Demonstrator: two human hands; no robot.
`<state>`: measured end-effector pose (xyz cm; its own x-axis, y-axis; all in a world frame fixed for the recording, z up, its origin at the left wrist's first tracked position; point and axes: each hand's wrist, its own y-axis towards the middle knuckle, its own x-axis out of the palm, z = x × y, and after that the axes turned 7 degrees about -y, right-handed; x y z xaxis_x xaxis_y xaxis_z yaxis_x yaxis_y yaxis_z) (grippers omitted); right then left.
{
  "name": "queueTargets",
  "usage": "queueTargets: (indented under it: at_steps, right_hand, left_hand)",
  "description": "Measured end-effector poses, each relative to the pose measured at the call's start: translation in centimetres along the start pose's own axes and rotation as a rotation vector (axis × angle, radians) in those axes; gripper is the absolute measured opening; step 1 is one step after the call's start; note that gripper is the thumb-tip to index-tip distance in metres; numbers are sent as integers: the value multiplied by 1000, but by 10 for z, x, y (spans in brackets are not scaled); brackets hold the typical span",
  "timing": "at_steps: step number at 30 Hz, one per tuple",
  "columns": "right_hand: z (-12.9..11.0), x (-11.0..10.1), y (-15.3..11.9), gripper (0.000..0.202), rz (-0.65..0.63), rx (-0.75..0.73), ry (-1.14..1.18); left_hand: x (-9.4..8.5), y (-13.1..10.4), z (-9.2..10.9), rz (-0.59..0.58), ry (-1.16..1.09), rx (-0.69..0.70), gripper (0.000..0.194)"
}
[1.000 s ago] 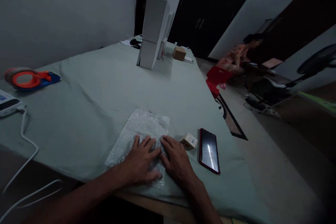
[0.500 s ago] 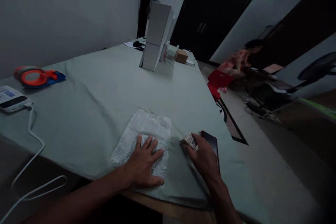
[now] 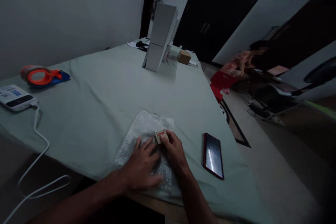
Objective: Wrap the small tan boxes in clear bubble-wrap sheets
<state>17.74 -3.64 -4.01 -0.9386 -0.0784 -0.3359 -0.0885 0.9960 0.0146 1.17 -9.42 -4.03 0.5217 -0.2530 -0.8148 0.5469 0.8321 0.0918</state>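
Head view, nearest stuff first: the left hand (image 3: 143, 169) is palm down over a piece of bubble wrap (image 3: 144, 124), fingers loosely spread with nothing gripped. It's kinda blurry, so I can't tell how hard it's pressing. Just beside it, the right hand (image 3: 176, 150) has its fingers pinched on a little box (image 3: 159, 136) with a red label, thumb on the labelled face. That box sits above the wrap, though I can't tell if it's touching it.

Off to the right there's a phone (image 3: 214, 155) in a red case, lying face up on the cloth-covered tabletop (image 3: 118, 94). Over on the left, a white cable (image 3: 43, 140) hangs past the edge and plugs into a flat white gadget (image 3: 17, 98), with an orange and blue tape dispenser (image 3: 49, 80) just behind that.

Further back stands a tall pale box (image 3: 160, 35), with a small brown carton (image 3: 184, 57) to its right. Beyond the table: a red chair (image 3: 223, 81), a seated person (image 3: 236, 63) leaning forward, and dark cabinet doors (image 3: 212, 14).
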Motion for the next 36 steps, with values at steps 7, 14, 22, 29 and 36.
queueTargets:
  at_steps: [7, 14, 22, 29, 36]
  right_hand:
    - [-1, 4, -7, 40, 0, -35, -103]
    - [4, 7, -17, 46, 60, -307, -342]
    - [9, 8, -22, 61, -78, -397, -646]
    - [10, 3, -23, 48, -97, -454, -691]
    - [16, 3, -24, 59, -95, -445, -696]
  left_hand:
    - [-7, -27, -41, 175, 107, -111, 73]
    - [-3, -28, -45, 185, 107, -97, 84]
    - [-1, -28, -49, 201, 105, -78, 86]
    - [-4, -29, -48, 165, 112, -83, 88]
    - [-7, -33, -50, 177, 86, -68, 89]
